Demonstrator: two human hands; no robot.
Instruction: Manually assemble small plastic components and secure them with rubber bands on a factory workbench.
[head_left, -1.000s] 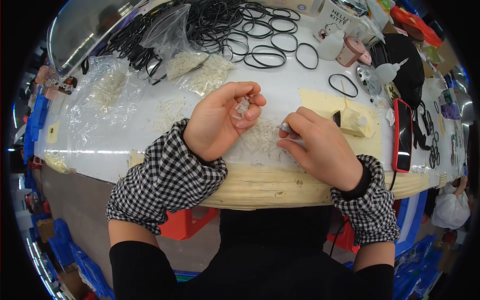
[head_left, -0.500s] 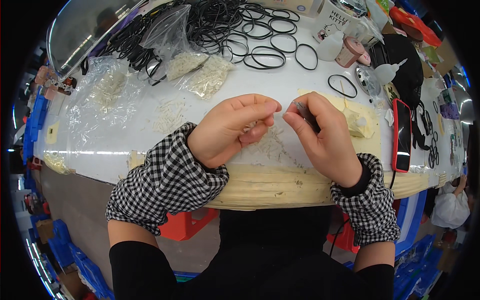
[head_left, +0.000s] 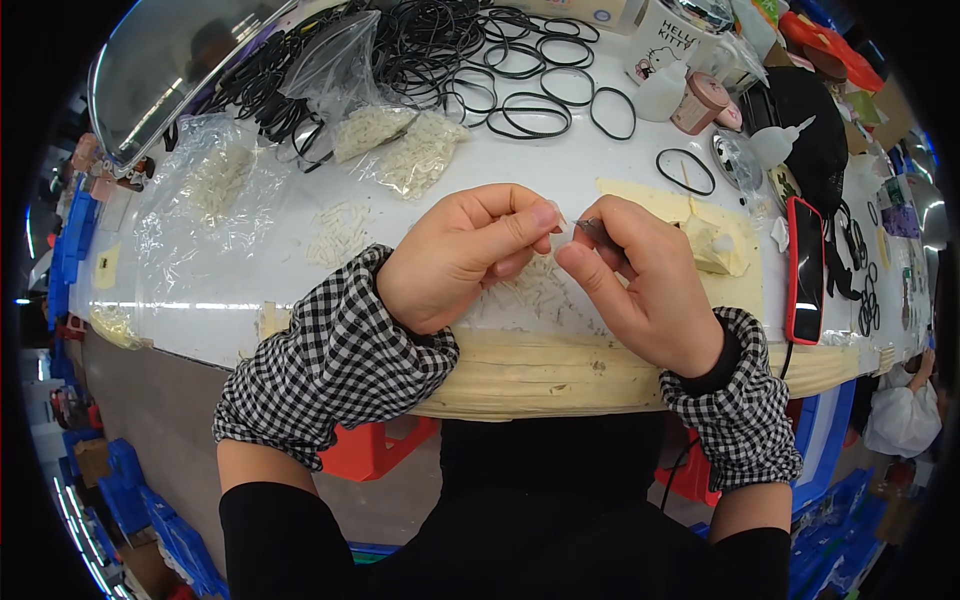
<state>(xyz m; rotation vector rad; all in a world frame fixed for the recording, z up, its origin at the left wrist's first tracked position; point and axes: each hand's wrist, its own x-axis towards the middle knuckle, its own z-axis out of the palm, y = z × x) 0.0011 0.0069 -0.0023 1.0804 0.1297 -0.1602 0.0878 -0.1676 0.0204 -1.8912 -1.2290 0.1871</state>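
My left hand [head_left: 460, 255] is closed in a pinch on a tiny pale piece [head_left: 561, 223] that juts from the fingertips. Curled round a small grey metal tool [head_left: 590, 230], my right hand [head_left: 645, 275] faces it with only a narrow gap between. The fingers hide most of the tool, so its kind is unclear. Small whitish pieces [head_left: 535, 292] lie scattered on the table under both hands. A second loose group of pale slivers [head_left: 340, 230] lies to the left of my left hand.
Clear bags of pale pieces [head_left: 415, 155] and a heap of black loops [head_left: 420, 50] lie at the back. Single black rings [head_left: 612, 113] are spread out beside the heap. A red-edged phone [head_left: 803, 270] lies right of my right hand. Yellowish padding [head_left: 540, 372] covers the table's front edge.
My right thumb and the grey tool have shifted slightly, and the tool's tip now points toward my left fingertips. A pale tip now shows at my left pinch.
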